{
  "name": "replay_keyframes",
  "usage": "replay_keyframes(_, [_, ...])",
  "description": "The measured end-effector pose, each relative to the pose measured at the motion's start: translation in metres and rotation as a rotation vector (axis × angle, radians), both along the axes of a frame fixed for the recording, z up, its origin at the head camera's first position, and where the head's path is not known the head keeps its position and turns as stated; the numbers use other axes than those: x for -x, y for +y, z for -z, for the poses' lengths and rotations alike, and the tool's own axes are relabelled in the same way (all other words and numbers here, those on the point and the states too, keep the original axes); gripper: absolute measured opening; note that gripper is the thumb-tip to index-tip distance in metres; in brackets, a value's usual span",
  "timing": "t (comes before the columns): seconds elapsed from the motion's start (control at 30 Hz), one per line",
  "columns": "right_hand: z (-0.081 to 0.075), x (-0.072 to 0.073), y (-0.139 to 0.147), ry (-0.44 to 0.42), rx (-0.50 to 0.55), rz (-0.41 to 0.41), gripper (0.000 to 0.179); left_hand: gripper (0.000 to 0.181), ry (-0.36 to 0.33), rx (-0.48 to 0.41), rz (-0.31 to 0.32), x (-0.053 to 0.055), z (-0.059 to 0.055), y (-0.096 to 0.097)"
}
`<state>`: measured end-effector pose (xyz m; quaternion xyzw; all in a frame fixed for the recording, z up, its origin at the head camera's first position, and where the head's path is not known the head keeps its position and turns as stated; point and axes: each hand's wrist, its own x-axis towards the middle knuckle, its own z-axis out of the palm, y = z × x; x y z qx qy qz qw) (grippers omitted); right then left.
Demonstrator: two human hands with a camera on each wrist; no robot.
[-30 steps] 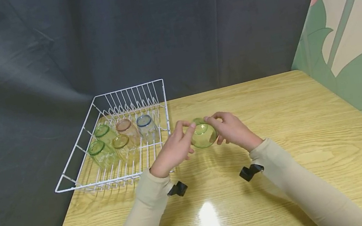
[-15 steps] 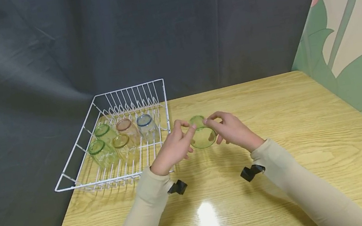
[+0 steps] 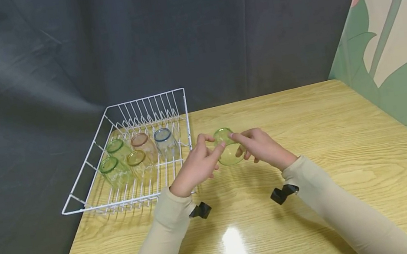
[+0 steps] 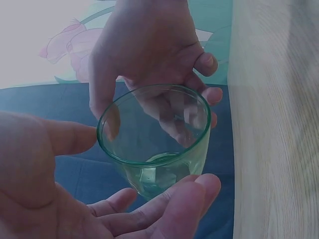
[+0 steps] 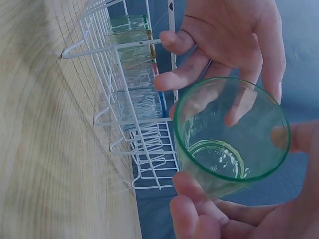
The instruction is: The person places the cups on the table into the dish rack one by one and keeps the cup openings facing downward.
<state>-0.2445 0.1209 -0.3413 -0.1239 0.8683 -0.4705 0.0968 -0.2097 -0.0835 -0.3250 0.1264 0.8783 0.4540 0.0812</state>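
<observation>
A clear green drinking glass (image 3: 230,157) is raised over the wooden table between both hands, tilted with its base pointing away. My left hand (image 3: 196,164) holds it from the left, and my right hand (image 3: 263,148) from the right, each with thumb and fingers around its sides. In the left wrist view, the glass's open mouth (image 4: 159,162) faces the camera, the left fingers under its wall. Seen from the right wrist, the glass (image 5: 219,154) has nothing visible inside it; the right thumb lies against one side and the fingers curl below.
To the left stands a white wire dish rack (image 3: 128,204). Several glasses sit upside down in it: green (image 3: 117,175), yellow (image 3: 142,169), pink (image 3: 143,144) and blue (image 3: 166,143). A dark curtain (image 3: 205,34) hangs behind the table (image 3: 305,120), and a flower-patterned panel (image 3: 405,53) is at right.
The glass has turned and tilted between the fingers, so more of its base end shows at the top. My left thumb has shifted right; the arms have stayed about where they were.
</observation>
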Motion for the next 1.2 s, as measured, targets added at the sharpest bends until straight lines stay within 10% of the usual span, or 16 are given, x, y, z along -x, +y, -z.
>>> replay_keyframes(1.2, [0.0002, -0.0017, 0.0008, -0.010, 0.033, 0.014, 0.061, 0.064, 0.001, 0.039, 0.042, -0.0039, -0.0023, 0.0000])
